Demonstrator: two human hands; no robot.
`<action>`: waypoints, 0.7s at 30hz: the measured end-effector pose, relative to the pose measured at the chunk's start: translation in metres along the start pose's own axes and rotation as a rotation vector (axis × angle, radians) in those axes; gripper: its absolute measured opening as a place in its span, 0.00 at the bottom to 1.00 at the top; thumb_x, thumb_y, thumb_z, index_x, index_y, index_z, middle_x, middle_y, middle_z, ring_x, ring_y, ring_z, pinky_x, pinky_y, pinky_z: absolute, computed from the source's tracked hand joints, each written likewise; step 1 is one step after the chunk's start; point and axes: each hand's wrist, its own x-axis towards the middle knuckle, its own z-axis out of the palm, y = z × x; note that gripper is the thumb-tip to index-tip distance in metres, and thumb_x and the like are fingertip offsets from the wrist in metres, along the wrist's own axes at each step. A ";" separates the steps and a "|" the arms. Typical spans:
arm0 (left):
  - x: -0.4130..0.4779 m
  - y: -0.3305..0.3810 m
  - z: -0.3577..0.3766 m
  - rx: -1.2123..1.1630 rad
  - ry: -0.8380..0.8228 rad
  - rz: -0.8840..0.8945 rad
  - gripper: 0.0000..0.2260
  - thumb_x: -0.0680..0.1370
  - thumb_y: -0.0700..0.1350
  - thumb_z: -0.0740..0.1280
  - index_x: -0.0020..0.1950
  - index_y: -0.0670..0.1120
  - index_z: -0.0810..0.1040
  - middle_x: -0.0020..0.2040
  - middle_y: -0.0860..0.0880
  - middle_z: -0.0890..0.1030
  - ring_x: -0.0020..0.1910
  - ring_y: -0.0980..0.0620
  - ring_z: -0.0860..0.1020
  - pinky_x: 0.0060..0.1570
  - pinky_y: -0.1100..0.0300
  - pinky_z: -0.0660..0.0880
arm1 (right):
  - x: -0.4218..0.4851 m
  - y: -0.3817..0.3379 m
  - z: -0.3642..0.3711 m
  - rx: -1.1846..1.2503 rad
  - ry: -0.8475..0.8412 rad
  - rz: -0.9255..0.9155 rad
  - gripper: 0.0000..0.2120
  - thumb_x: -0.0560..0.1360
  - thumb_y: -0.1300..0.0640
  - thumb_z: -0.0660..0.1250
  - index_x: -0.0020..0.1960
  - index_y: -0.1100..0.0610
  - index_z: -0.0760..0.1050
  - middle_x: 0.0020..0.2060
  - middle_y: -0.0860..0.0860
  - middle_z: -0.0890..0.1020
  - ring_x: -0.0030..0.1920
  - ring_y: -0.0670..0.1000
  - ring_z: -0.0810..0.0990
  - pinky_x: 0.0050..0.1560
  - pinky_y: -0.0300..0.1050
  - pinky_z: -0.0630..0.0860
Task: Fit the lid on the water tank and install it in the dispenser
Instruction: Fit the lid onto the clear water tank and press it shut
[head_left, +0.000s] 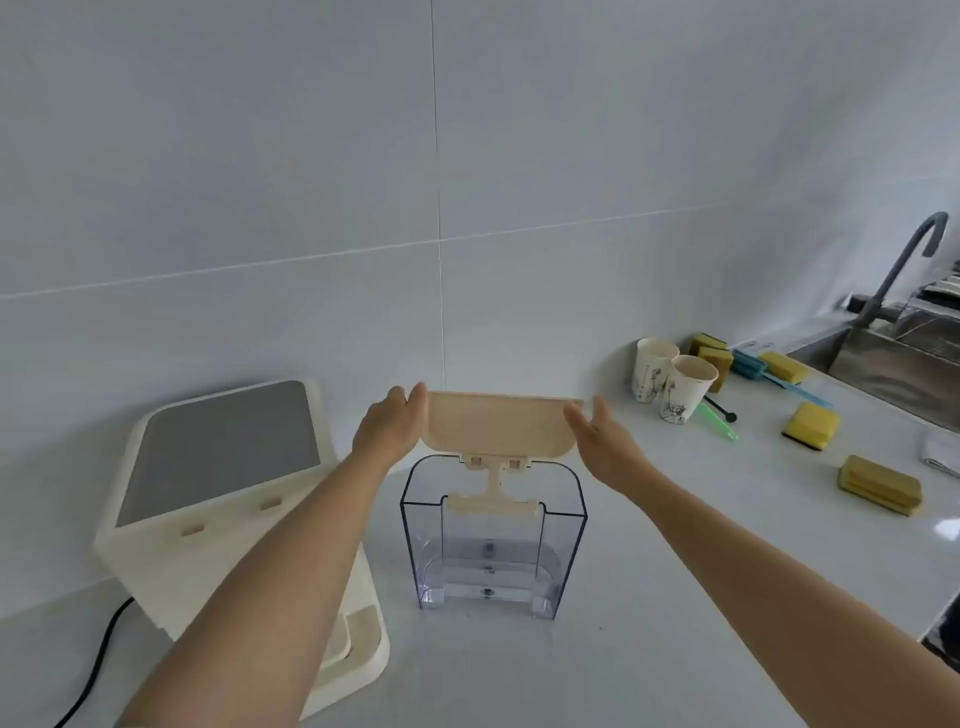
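Observation:
A clear plastic water tank stands upright on the white counter, its top open. Just above it I hold the cream lid, tilted with its underside facing me. A cream stem and crossbar hang from the lid down to the tank's front rim. My left hand grips the lid's left end and my right hand grips its right end. The cream dispenser with a grey top panel sits to the left, partly behind my left forearm.
Two paper cups stand at the back right by the wall. Several yellow sponges, a blue brush and a green utensil lie beyond them. A steel sink with a grey tap is far right. A black cord trails from the dispenser.

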 end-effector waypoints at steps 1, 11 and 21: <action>0.003 0.002 -0.002 -0.023 -0.021 -0.008 0.21 0.78 0.53 0.47 0.55 0.39 0.70 0.56 0.37 0.77 0.56 0.39 0.75 0.54 0.51 0.68 | 0.003 -0.001 0.000 -0.005 -0.004 0.000 0.29 0.79 0.46 0.48 0.71 0.65 0.51 0.66 0.64 0.69 0.65 0.61 0.68 0.60 0.52 0.66; 0.022 0.007 -0.006 -0.016 -0.037 0.023 0.15 0.76 0.48 0.53 0.32 0.42 0.64 0.38 0.41 0.71 0.39 0.44 0.69 0.42 0.56 0.65 | 0.024 -0.008 0.003 -0.115 0.031 -0.068 0.19 0.79 0.52 0.48 0.56 0.65 0.68 0.53 0.63 0.75 0.54 0.62 0.73 0.48 0.48 0.66; 0.010 0.002 -0.010 -0.100 -0.031 0.111 0.15 0.77 0.45 0.56 0.30 0.45 0.59 0.31 0.48 0.65 0.31 0.49 0.62 0.33 0.57 0.60 | 0.021 -0.004 0.001 -0.279 0.110 -0.091 0.19 0.79 0.52 0.47 0.30 0.54 0.58 0.35 0.56 0.72 0.40 0.58 0.71 0.37 0.47 0.64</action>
